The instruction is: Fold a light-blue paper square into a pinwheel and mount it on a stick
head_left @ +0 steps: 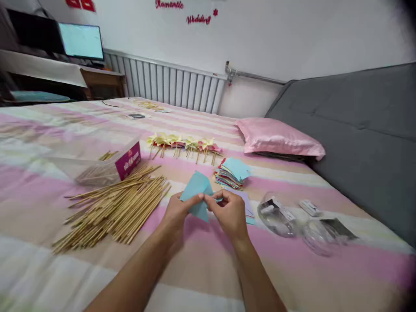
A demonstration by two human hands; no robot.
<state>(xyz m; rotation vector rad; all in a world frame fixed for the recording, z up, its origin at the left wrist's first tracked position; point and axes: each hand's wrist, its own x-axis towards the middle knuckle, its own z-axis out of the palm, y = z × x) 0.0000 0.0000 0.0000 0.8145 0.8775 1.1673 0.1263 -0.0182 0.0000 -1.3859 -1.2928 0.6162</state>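
While left hand (177, 212) and right hand (229, 212) both pinch the blue paper (196, 190), bamboo sticks (120, 208) lie just left.

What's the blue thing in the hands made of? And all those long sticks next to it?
The blue piece looks like thin matte paper: it folds in sharp creases between the left hand and the right hand. The sticks look like bamboo or wood, pale tan, thin and straight; I cannot tell which of the two.

Bamboo sticks (117, 208) lie beside a clear plastic box (97, 167) on the striped bed (325, 273), with paper pinwheels (183, 145) and a pink pillow (279, 138) farther back.
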